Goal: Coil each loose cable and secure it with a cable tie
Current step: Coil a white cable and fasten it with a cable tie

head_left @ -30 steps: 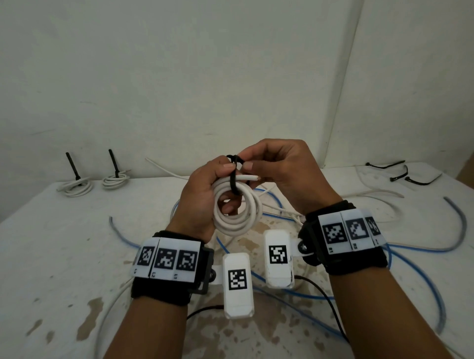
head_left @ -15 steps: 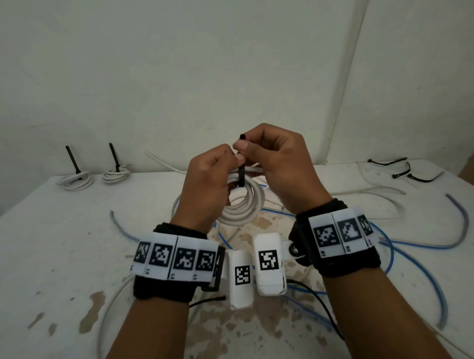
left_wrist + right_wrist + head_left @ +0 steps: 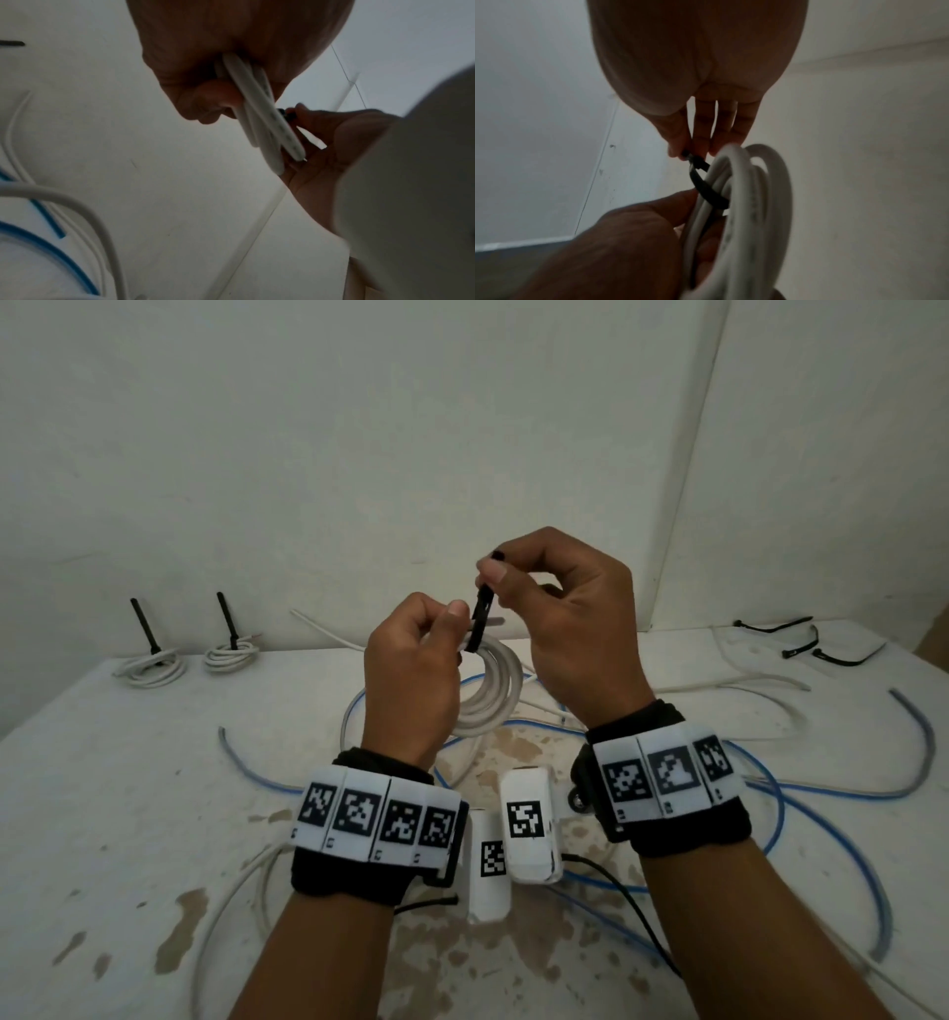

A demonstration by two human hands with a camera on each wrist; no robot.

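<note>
A white cable coil hangs in the air above the table, gripped at its top by my left hand. A black cable tie loops round the coil's strands. My right hand pinches the tie's tail between thumb and fingers just above the coil. In the right wrist view the cable tie wraps the white coil and runs up into my fingertips. The left wrist view shows the coil edge-on in my left fingers.
Two tied white coils lie at the back left of the white table. Loose blue cables and white cables sprawl across the middle and right. Spare black ties lie at the back right.
Both hands have risen with the coil. The right hand has pulled the tie's tail up and away, so the tie stands straighter and its loop sits closer on the strands.
</note>
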